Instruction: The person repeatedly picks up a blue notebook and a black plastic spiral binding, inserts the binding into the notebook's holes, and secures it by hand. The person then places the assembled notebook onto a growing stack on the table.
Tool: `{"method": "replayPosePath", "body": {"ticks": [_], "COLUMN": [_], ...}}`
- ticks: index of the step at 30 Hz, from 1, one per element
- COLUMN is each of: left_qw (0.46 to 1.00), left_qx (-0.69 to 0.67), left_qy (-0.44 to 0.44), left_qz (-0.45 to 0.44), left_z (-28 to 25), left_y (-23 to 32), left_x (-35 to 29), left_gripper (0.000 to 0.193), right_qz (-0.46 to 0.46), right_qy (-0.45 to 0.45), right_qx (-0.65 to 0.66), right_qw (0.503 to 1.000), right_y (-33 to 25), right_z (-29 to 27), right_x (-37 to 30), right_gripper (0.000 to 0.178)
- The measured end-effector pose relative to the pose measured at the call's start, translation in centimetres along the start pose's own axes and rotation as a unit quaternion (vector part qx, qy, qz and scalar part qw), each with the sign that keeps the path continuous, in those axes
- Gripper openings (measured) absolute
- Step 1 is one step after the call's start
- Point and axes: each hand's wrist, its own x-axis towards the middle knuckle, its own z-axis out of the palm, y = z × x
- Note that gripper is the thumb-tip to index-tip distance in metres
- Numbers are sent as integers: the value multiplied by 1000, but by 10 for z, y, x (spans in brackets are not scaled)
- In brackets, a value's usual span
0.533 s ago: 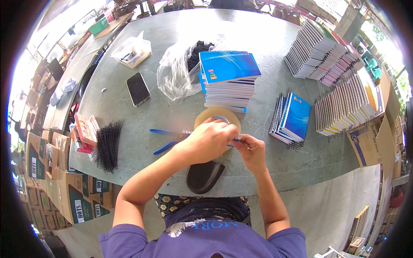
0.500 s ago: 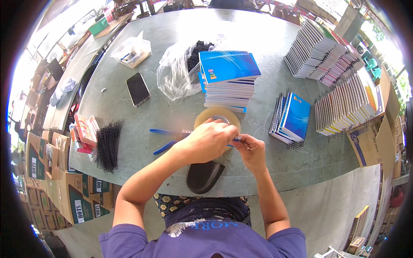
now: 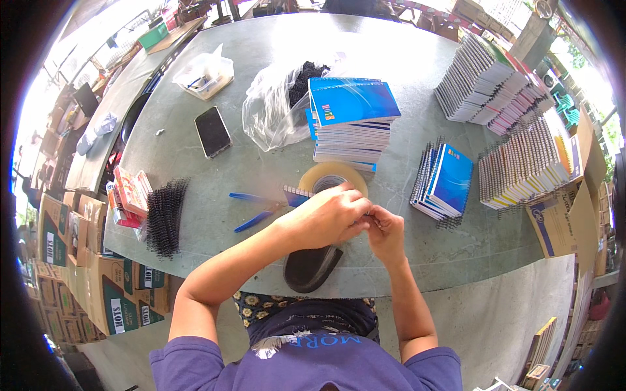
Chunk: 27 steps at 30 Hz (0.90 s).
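Note:
My left hand [image 3: 326, 218] reaches across the middle of the table, its fingers closed around a small notebook [image 3: 298, 195] that is mostly hidden beneath it. A corner with a punched edge pokes out on the left. Against the left fingertips, my right hand [image 3: 386, 236] pinches at the notebook's other end; what sits in the pinch is too small to make out. Just beyond the hands lies a wide roll of clear tape [image 3: 356, 177]. Blue-handled pliers [image 3: 253, 221] lie to the left. Under my left wrist rests a dark, round-ended object [image 3: 306, 272].
A tall stack of blue notebooks [image 3: 355, 104] stands ahead, beside a plastic bag [image 3: 264, 120] of black coils. Bound notebooks [image 3: 450, 179] and larger stacks [image 3: 521, 163] fill the right side. Leftward are black coils [image 3: 165, 218], a phone [image 3: 213, 132] and a plastic tub [image 3: 212, 81].
The right fingers have shifted slightly down and right, with the left fingertips following. More of the notebook's punched corner shows beside the left hand. The view has shifted slightly.

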Motion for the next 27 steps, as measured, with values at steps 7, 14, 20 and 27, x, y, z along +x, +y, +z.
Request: {"method": "replayPosePath", "body": {"ticks": [7,14,20,27], "left_qw": [999,1000,977,958], "left_qx": [-24,3,41,96], "left_qy": [-48,20,208,268], "left_qz": [7,-17,36,27], "left_z": [-4,6,-2,-20], "left_y": [-6,6,23,30], "left_x": [-1,2,7,-8], "left_gripper": [16,21,35,35], "right_qz": [-45,-142,-77,-117], "right_qy": [-50,4,102,236], "right_qx": [-88,-213,-29,-379], "right_qw": [994,967,991,887], "right_y": [-15,-18,-18,-52], "right_z": [-13,-8,-17,-125], "right_x": [4,0,-9,17], "right_gripper": [13,14,19,22]}}
